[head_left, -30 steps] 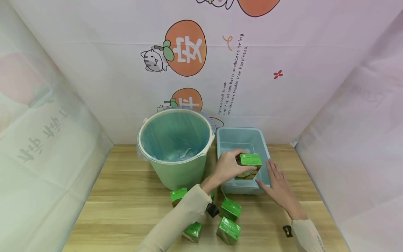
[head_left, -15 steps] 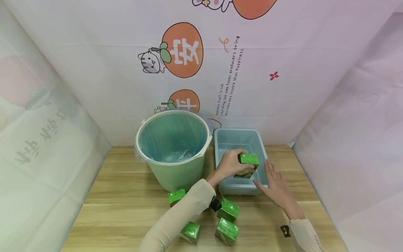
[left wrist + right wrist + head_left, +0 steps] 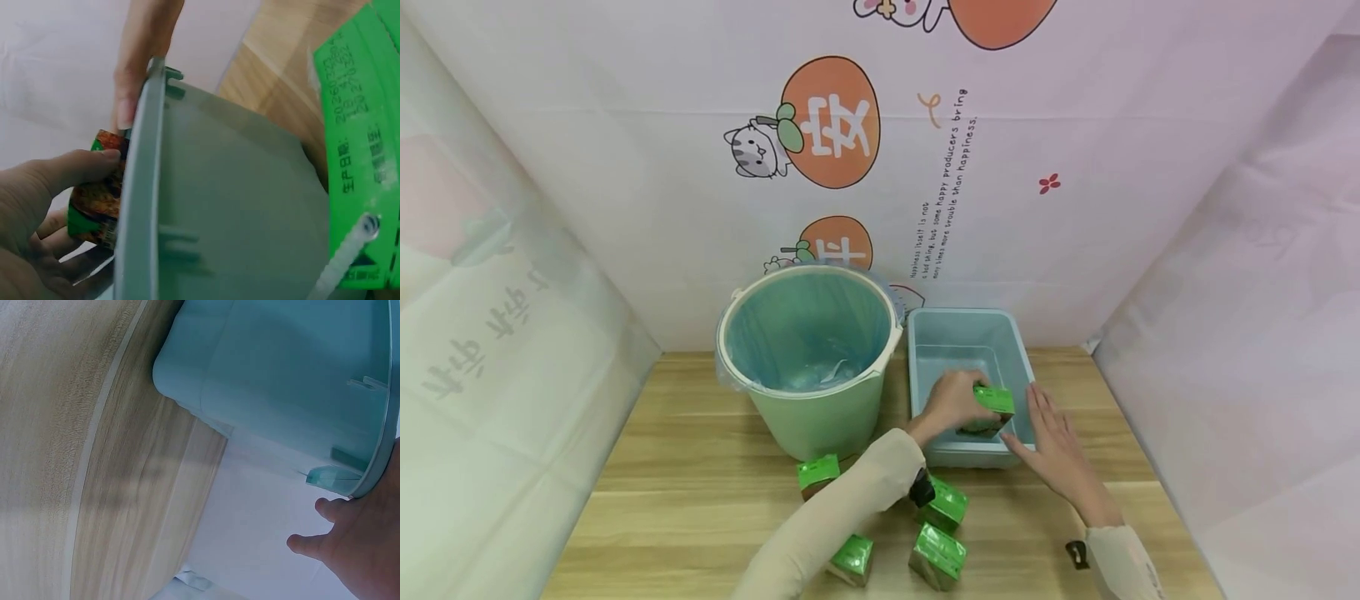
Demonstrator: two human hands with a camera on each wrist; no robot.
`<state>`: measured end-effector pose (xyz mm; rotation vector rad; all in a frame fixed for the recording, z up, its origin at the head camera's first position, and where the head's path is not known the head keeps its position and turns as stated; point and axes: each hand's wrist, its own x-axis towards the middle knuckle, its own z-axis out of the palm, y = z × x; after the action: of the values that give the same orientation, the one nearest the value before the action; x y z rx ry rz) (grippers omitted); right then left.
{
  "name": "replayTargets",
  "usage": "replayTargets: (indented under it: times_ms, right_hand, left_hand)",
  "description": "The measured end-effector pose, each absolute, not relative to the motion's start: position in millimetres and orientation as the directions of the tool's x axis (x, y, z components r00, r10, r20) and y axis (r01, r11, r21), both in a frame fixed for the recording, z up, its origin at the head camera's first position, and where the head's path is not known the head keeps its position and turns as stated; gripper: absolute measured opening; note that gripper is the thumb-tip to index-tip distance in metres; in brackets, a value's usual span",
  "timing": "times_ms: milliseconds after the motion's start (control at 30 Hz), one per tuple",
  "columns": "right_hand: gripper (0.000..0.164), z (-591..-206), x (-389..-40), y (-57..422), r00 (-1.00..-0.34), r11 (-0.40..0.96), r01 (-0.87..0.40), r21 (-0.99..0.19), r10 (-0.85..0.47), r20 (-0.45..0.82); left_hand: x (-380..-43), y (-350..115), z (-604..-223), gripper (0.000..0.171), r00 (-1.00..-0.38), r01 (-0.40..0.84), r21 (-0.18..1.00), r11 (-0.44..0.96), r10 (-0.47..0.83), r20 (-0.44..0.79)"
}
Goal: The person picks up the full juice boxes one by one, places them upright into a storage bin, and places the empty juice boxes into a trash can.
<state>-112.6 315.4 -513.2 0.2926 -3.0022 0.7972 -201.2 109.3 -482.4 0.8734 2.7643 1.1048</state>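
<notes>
My left hand (image 3: 955, 400) grips a small green-and-brown drink carton (image 3: 995, 400) inside the light blue plastic basin (image 3: 970, 458), near its front right corner. In the left wrist view, the thumb lies across the printed side of the carton (image 3: 97, 203), and the basin's wall hides part of it. With fingers extended, my right hand (image 3: 1060, 454) rests at the basin's right rim, its thumb toward the front corner. The right wrist view shows that hand (image 3: 369, 531) against the rim, two fingertips sticking out beyond it.
A pale green bucket (image 3: 820, 421) with a clear liner stands left of the basin. Several more drink cartons (image 3: 937, 557) sit on the wooden table (image 3: 685, 500) in front, partly behind my left sleeve. One carton (image 3: 362, 156) with a straw fills the left wrist view's right side.
My left hand has lowered the drink carton deeper into the basin. The right hand stays at the rim. The head view has shifted slightly.
</notes>
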Motion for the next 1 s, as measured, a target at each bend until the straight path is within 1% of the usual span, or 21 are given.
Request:
replayTargets:
  times_ms: [67, 133, 433, 633, 800, 1000]
  right_hand:
    - [0.099, -512.5, -112.4, 315.9, -0.982, 0.853, -0.187, -0.487, -0.175, 0.072]
    - [0.099, -511.9, -112.0, 316.0, -0.982, 0.853, -0.187, -0.487, -0.173, 0.074]
    - [0.099, -513.6, -110.9, 314.8, -0.982, 0.849, -0.189, -0.493, -0.173, 0.079]
    - [0.099, -516.0, -111.9, 315.1, -0.980, 0.853, -0.197, -0.484, -0.170, 0.100]
    - [0.098, -517.8, -112.4, 315.8, -0.979, 0.861, -0.205, -0.466, -0.171, 0.114]
    - [0.097, -518.6, -112.7, 314.5, -0.978, 0.860, -0.208, -0.466, -0.170, 0.123]
  left_hand:
    - [-201.2, 113.6, -483.7, 0.041, -0.839, 0.498, 0.614, 0.612, 0.519, 0.163]
    - [-201.1, 117.5, -485.2, 0.040, -0.839, 0.494, 0.614, 0.615, 0.522, 0.152]
    - [-197.0, 129.9, -498.6, 0.032, -0.853, 0.407, 0.685, 0.604, 0.520, 0.048]
    - [-196.2, 135.1, -509.4, 0.028, -0.840, 0.398, 0.704, 0.589, 0.542, 0.022]
    - [-196.4, 139.3, -516.6, 0.029, -0.833, 0.409, 0.683, 0.605, 0.553, 0.010]
    - [-196.8, 138.9, -519.9, 0.028, -0.821, 0.410, 0.700, 0.585, 0.571, 0.004]
